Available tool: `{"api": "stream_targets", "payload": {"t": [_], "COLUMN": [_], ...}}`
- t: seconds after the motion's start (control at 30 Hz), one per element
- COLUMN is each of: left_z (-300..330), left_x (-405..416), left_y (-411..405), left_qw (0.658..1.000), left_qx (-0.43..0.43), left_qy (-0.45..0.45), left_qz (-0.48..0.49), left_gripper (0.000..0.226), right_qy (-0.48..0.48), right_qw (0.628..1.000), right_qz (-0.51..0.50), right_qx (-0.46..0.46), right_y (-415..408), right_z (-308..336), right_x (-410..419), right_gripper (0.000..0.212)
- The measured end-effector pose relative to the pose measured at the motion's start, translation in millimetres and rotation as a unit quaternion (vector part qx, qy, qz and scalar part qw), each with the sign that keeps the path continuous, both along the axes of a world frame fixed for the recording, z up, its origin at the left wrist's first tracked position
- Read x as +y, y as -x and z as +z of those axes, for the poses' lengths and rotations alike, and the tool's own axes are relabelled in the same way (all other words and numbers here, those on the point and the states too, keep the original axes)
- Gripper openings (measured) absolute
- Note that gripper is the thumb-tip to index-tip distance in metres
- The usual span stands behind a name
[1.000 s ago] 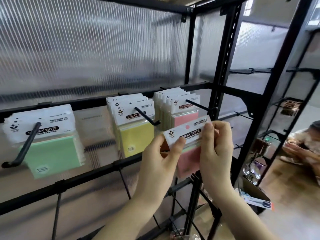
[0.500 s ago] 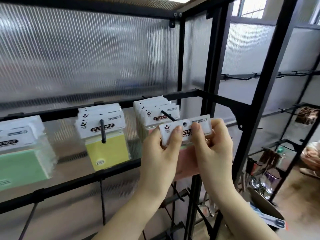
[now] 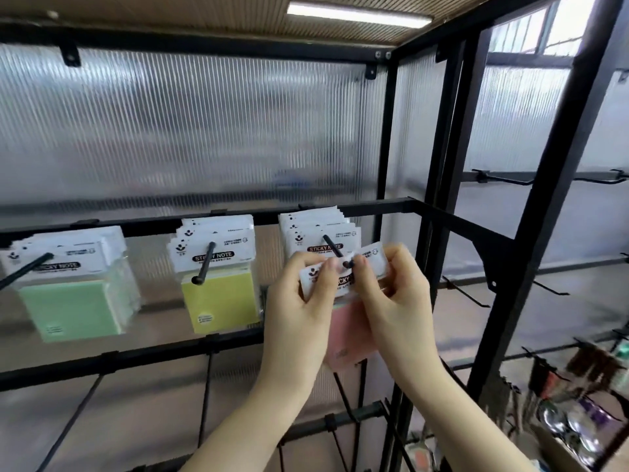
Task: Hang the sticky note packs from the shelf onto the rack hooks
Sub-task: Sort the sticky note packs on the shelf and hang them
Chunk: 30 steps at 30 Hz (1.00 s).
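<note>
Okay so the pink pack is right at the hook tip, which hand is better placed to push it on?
Probably the right hand. It pinches the pink pack by its header just beside the hook tip, nearest the hole. The left hand holds the header's far end and seems better suited to steadying.

A pink sticky note pack (image 3: 347, 321) with a white header card printed "STICKY" is held tilted at the tip of the right-hand hook (image 3: 335, 252), its hanging hole right at the hook's end. Behind it on that same hook hangs a stack of pink packs (image 3: 320, 233). A stack of yellow packs (image 3: 219, 294) hangs upright on the middle hook (image 3: 204, 265), and green packs (image 3: 71, 308) on the left hook (image 3: 25, 270)
</note>
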<state>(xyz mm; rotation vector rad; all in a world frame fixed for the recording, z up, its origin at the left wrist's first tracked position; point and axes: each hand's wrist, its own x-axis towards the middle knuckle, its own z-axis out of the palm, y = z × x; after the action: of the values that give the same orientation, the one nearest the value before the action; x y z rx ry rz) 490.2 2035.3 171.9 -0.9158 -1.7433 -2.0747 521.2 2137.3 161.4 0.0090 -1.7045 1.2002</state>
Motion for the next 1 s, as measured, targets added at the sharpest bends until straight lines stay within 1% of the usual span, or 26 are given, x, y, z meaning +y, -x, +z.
{"api": "stream_targets", "payload": {"t": [0.03,0.13,0.2,0.27,0.33,0.43,0.53,0.6,0.67,0.8,0.9,1.0], "left_z": [-1,-6,-10,-13,-18,-27,-35,-37,-41,-50,-55,-62], "left_x": [1,3,4,6,7,8,10,12,13,12,8,0], "left_y": [2,6,11,14,17,21,23,23,22,20,14,8], "left_qw": [1.0,0.994,0.99,0.984,0.977,0.97,0.967,0.963,0.957,0.94,0.936,0.934], "left_qx": [-0.002,-0.019,-0.022,-0.01,0.003,0.015,0.03,0.051,0.096,0.139,0.161,0.16], "left_qy": [0.001,-0.008,-0.011,-0.014,-0.011,0.01,0.027,0.038,0.061,0.134,0.147,0.175], "left_qz": [0.028,0.109,0.139,0.175,0.214,0.242,0.253,0.261,0.266,0.28,0.277,0.266], "left_gripper": [0.006,0.026,0.036,0.045,0.048,0.045,0.039,0.036,0.034,0.036,0.037,0.034], "right_qy": [-0.003,-0.013,-0.008,-0.01,-0.006,0.005,0.0,0.003,0.007,0.001,-0.017,-0.047], "right_qw": [1.0,1.0,0.999,0.998,0.996,0.992,0.989,0.986,0.983,0.977,0.966,0.946], "right_qz": [0.002,0.01,0.01,0.003,0.001,0.007,0.011,0.037,0.063,0.084,0.093,0.073], "right_qx": [-0.005,-0.025,-0.049,-0.065,-0.089,-0.127,-0.149,-0.162,-0.172,-0.197,-0.24,-0.311], "right_y": [2,6,11,14,17,21,27,32,37,40,39,37], "right_z": [-1,-4,-8,-12,-15,-20,-23,-24,-25,-26,-32,-49], "right_x": [1,5,9,14,18,24,29,31,32,39,42,45], "right_gripper": [0.025,0.019,0.015,0.022,0.03,0.04,0.045,0.043,0.038,0.035,0.036,0.043]}}
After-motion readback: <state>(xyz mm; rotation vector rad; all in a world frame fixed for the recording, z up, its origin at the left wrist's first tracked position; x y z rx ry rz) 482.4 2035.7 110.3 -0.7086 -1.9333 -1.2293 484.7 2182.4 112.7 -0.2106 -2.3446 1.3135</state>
